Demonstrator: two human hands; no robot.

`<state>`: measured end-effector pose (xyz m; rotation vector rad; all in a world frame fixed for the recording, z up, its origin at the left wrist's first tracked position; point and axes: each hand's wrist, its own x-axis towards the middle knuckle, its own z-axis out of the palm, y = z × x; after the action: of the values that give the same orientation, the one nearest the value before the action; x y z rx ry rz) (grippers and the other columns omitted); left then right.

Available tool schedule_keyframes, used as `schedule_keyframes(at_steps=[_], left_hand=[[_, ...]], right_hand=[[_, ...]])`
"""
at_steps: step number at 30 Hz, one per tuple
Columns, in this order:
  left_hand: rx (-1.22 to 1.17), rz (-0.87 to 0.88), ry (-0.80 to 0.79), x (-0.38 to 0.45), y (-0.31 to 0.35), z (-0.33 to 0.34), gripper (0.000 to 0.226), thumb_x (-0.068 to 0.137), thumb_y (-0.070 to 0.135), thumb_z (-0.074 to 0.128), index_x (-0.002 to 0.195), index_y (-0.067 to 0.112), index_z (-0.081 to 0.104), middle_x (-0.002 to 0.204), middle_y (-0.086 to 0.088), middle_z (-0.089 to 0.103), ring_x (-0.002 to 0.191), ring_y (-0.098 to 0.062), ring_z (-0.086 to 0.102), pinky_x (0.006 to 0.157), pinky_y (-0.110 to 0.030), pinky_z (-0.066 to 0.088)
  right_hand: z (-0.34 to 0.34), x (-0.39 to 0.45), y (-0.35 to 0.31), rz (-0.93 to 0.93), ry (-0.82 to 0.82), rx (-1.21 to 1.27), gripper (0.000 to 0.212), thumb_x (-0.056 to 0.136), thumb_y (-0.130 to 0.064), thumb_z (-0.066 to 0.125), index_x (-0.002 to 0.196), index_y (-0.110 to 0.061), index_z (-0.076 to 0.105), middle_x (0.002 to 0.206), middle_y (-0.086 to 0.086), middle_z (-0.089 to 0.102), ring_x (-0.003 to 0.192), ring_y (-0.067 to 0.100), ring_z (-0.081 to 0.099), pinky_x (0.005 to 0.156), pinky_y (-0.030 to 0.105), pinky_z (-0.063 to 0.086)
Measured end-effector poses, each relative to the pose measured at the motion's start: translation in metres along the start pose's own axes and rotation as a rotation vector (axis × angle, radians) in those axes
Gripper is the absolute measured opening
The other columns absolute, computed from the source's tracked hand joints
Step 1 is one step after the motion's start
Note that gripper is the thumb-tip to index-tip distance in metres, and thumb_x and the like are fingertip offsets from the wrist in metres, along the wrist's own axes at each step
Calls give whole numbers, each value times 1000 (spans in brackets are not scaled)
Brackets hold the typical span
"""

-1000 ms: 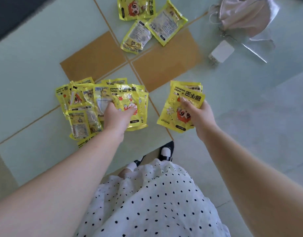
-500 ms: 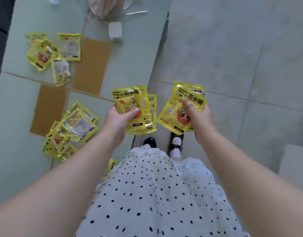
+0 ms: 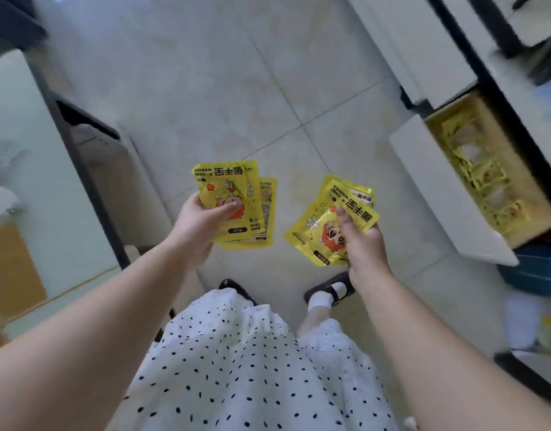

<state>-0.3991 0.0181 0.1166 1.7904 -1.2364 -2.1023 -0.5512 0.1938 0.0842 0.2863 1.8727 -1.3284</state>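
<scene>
My left hand (image 3: 202, 222) grips a small stack of yellow hand-warmer packets (image 3: 236, 188), thumb across the cartoon print. My right hand (image 3: 362, 241) holds a second stack of the same yellow packets (image 3: 317, 225), thumb on top. Both stacks hang in the air over the tiled floor, in front of my dotted white skirt. At the right an open white drawer (image 3: 435, 194) holds several more yellow packets (image 3: 476, 172).
A pale green table (image 3: 34, 169) with a dark edge stands at the left. A white cabinet (image 3: 423, 54) with shut drawers is at the upper right, above the open drawer. Grey floor tiles (image 3: 221, 88) stretch ahead. My black shoes (image 3: 333, 290) are on the floor below my hands.
I have turned right, away from the table with its loose packets. Both hands kept their stacks, the left one lifted off the table. The open drawer has come into view.
</scene>
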Motion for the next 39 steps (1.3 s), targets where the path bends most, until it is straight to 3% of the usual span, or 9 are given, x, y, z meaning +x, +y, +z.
schedule_keyframes(at_steps=[2,7,16,19,20,22,27,34,39], left_hand=[[70,-5,-46,3,3,54,39,84,5,68,121,5,56,112,-14,69,100,-29,69,87,-45,55],[231,-17,-181,4,-2,195,38,84,3,67,120,4,57,112,-15,69,99,-30,68,82,-43,57],[502,-19,-381,9,-8,389,29,82,6,69,110,10,62,108,-13,70,98,-29,69,88,-49,54],[580,-1,-429,24,-3,433,24,81,7,70,104,13,64,105,-12,71,96,-29,69,88,-49,55],[601,-2,-443,32,-1,446,25,81,7,70,105,11,64,105,-12,72,96,-29,70,87,-50,55],[639,2,-477,51,6,474,27,82,6,69,108,9,64,105,-14,72,96,-31,70,86,-51,55],[782,18,-558,129,26,544,27,83,7,69,109,8,65,106,-14,72,96,-32,70,87,-53,54],[937,52,-584,244,29,626,43,74,10,76,116,9,63,110,-12,71,97,-30,69,87,-50,55],[953,71,-614,325,0,647,41,80,8,71,119,10,61,111,-11,71,99,-28,69,89,-50,54]], right_hand=[[-45,15,1,5,66,72,24,75,-46,72,86,-28,61,91,-8,69,84,11,67,61,25,52],[-160,48,0,42,199,175,47,61,-65,73,92,-32,64,101,-4,72,96,22,69,78,44,59],[-308,87,-12,144,381,385,31,70,-59,70,91,-38,61,101,-13,69,101,15,66,88,39,53],[-329,106,-21,144,413,442,57,50,-74,70,93,-38,64,103,-9,72,100,17,67,91,45,54],[-333,114,-23,141,420,462,57,52,-71,70,97,-36,64,104,-7,72,99,17,68,89,44,54],[-340,134,-30,134,443,489,48,66,-59,68,105,-31,63,106,-5,71,98,16,67,87,40,55],[-344,212,-44,133,488,637,47,58,-58,69,98,-34,65,102,-5,73,97,16,69,89,44,54],[-345,346,-44,120,536,734,32,78,-37,70,107,-29,61,106,-4,71,97,15,68,86,38,53],[-350,435,-19,187,560,647,40,79,-50,66,110,-26,59,106,-4,68,99,17,66,87,36,52]])
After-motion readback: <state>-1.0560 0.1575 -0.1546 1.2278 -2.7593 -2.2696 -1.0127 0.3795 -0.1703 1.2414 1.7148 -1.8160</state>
